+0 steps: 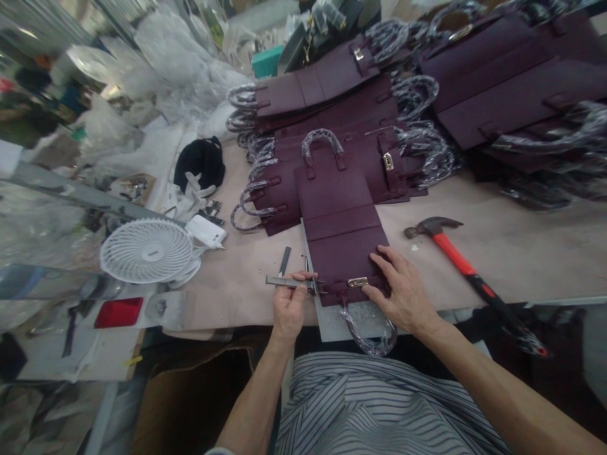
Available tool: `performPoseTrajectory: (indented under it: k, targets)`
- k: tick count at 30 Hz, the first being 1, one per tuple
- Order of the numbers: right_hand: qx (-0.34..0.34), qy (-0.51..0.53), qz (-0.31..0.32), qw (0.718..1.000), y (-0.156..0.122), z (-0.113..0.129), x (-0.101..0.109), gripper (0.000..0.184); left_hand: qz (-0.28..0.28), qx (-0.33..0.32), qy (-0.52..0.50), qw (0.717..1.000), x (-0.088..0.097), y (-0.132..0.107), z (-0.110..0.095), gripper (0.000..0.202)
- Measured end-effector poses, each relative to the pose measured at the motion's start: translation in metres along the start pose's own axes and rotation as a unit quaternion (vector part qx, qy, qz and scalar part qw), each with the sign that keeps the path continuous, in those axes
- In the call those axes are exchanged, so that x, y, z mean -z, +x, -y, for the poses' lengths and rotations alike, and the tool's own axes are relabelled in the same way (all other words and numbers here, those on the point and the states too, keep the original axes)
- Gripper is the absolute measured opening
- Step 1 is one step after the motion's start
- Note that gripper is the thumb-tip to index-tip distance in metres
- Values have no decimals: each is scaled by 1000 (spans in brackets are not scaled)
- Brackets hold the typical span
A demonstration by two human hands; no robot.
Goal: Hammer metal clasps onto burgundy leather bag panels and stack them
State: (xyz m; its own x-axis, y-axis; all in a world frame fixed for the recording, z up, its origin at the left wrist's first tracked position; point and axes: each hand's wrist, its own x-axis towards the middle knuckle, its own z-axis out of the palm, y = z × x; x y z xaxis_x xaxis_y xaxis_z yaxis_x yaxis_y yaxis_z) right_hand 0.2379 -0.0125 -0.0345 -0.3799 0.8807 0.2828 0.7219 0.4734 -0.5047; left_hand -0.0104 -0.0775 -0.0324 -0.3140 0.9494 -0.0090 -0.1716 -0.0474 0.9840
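Note:
A flat dark-purple leather bag piece (339,221) lies on the table in front of me, with a gold clasp (357,282) near its front edge and a plastic-wrapped handle (367,332) hanging over the table edge. My left hand (289,302) is closed around a metal caliper (290,281) held against the piece's left front corner. My right hand (401,291) lies flat on the leather just right of the clasp, fingers spread, pressing it down.
A hammer with a red and black handle (462,262) lies to the right. Stacks of purple bag pieces (497,69) with wrapped handles fill the back. A white fan (147,251), a white box (206,231), a black cloth (202,161) and a red item (118,312) sit at left.

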Motion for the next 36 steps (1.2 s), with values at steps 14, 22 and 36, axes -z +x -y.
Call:
performPoseTrajectory:
  k: [14, 22, 36]
  targets:
    - [5, 2, -6, 1000, 0, -2, -1, 61, 52, -30, 36, 998, -3, 4, 1, 19]
    - [2, -3, -5, 1000, 0, 0, 0, 60, 104, -97, 143, 979, -1, 10, -9, 16]
    - [-1, 8, -8, 1000, 1, 1, 0, 60, 133, -83, 131, 979, 7, 15, -7, 12]
